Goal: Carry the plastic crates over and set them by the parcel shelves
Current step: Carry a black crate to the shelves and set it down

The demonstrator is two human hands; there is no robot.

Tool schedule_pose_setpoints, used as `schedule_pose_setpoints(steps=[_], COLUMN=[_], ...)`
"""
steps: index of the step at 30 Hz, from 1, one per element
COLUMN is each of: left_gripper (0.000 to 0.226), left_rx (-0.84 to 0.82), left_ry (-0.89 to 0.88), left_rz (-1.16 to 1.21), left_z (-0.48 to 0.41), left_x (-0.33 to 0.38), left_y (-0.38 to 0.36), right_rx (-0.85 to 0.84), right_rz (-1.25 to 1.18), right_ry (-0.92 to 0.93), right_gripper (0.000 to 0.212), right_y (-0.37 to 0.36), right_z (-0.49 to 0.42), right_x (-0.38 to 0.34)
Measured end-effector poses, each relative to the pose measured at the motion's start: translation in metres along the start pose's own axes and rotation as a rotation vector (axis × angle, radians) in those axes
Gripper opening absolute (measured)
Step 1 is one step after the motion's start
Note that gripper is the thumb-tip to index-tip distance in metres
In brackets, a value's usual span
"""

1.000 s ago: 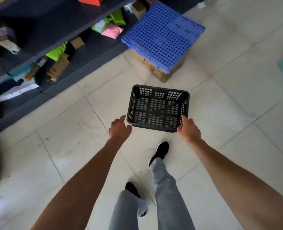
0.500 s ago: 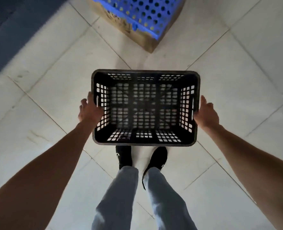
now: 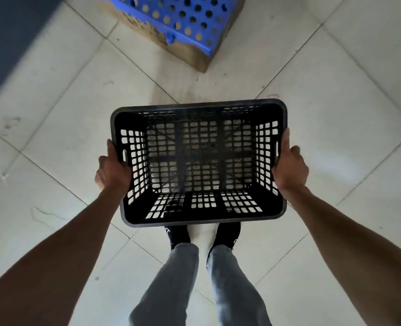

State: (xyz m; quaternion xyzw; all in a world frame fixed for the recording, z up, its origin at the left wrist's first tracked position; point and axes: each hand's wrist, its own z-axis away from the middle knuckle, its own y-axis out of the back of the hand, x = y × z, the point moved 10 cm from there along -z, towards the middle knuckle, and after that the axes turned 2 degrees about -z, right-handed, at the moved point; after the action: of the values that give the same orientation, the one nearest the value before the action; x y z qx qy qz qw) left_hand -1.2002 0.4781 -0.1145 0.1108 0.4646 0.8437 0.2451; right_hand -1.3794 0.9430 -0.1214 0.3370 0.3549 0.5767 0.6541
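A black perforated plastic crate is held level above the tiled floor, right over my feet, and it has nothing inside. My left hand grips its left short wall near the handle slot. On the opposite short wall my right hand holds the rim. The dark base of the parcel shelves runs along the upper left edge of the view; the shelf levels themselves are out of frame.
A blue perforated pallet lies on a cardboard box just ahead at the top centre. Pale floor tiles spread to the right and left of the crate. My shoes stand under the crate.
Both hands have closed on the crate's short walls and hold it over my feet. The view has tilted down, so the shelves with parcels have left the frame.
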Motion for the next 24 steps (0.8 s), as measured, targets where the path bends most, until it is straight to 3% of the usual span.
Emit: schedule_pose_setpoints(steps=[4,12,19,24], left_gripper=[0.054,0.063,0.065,0.067], left_rx=[0.015,0.012,0.048,0.063], left_ry=[-0.059,-0.235,-0.420,-0.569], left_rz=[-0.048,-0.154,-0.201,-0.231], left_z=[0.021,0.110,0.214,0.302], left_x=[0.018,0.070,0.124,0.159], left_y=[0.043,0.190,0.303,0.342], right_rx=[0.018,-0.004,0.067,0.123], right_rz=[0.005,-0.114,-0.223,-0.314], right_ry=[-0.003,-0.108,-0.319,-0.509], right_gripper=[0.081,0.075,0.079,0.081], right_y=[0.039,0.180,0.283,0.299], right_z=[0.028,0.142,0.282,0.396], right_x=[0.011,0.036,0.096,0.156])
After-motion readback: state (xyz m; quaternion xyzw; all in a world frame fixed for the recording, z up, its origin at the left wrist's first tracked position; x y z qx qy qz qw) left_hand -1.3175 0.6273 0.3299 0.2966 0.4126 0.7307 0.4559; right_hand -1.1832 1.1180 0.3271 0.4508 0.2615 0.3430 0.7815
